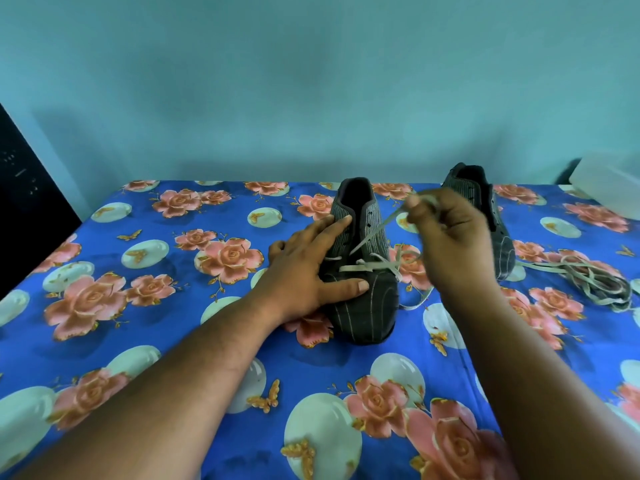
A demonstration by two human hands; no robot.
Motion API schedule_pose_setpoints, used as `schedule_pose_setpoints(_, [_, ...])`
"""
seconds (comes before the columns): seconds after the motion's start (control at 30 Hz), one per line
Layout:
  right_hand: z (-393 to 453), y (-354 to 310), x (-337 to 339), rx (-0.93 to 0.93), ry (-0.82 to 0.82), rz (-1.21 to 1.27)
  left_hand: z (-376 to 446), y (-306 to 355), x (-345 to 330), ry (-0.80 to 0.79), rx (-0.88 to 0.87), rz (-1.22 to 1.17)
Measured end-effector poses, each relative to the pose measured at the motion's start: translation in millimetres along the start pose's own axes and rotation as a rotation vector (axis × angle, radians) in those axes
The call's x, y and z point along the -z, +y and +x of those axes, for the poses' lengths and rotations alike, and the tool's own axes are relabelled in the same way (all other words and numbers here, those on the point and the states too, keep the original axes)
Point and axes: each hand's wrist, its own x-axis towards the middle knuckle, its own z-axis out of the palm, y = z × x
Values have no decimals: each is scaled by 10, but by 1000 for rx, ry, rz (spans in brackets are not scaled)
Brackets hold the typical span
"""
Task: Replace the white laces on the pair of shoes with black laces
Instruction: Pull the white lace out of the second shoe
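2 dark grey shoes sit on a blue cloth (166, 341) printed with pink roses, pale discs and small butterflies. A teal wall (311, 81) rises behind it.

Near shoe (363, 306): centre of the cloth, toe toward the person, opening toward the wall. Thin pale stripes run along its upper. A white lace (369, 266) crosses only the lowest eyelets; the rows above show bare holes. One strand rises taut from the eyelets, up and to the right. Slack lace trails off the shoe's right side onto the cloth.

Left hand (304, 271): lies flat on the left side of the near shoe, fingers straight and spread. Forefinger reaches up along the tongue edge, thumb presses across the toe cap. It curls round nothing, only steadies the shoe.

Right hand (450, 233): raised above the cloth, just right of the near shoe, fingers curled. Thumb and fingertips pinch the taut strand near its upper end; the tip is blurred.

Far shoe (485, 216): further back and right, partly hidden behind the right hand. Eyelet holes show bare along its visible side; whether any lace remains in it I cannot tell.

Loose lace (599, 282): a pale tangled heap on the cloth, right of the far shoe, well apart from both hands.

Left edge: a dark panel (24, 202). Far right corner: a pale boxy object (609, 188), blurred.
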Motion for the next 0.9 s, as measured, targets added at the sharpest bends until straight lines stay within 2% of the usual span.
schedule_pose_setpoints(0.07, [74,-4,97,-119,229,160,5,0,4,3,0,6])
schedule_pose_setpoints(0.13, [152,79,181,-200,328,145,10,5,4,3,-4,17])
schedule_pose_setpoints(0.2, [177,214,223,-182,255,-138,13,9,8,0,-9,28])
schedule_pose_setpoints(0.23, [157,251,215,-142,196,-312,14,8,9,1,-8,31])
schedule_pose_setpoints(0.3, [97,248,151,-15,80,-506,14,8,15,-3,-1,29])
schedule_pose_setpoints(0.47, [-67,166,-54,179,-258,-770,-4,10,13,2,-4,29])
schedule_pose_setpoints(0.6, [-85,215,-86,254,-295,-734,3,6,10,-6,-2,37])
schedule_pose_setpoints(0.67, [-36,215,-56,192,-236,-532,5,-1,6,-6,-1,32])
schedule_pose_setpoints(0.77, [70,168,53,-9,30,-153,3,-4,9,-1,-1,24])
schedule_pose_setpoints(0.83, [143,185,172,-118,232,-45,4,6,20,-5,0,31])
schedule_pose_setpoints(0.9, [182,246,246,-182,297,-103,8,18,22,-9,3,32])
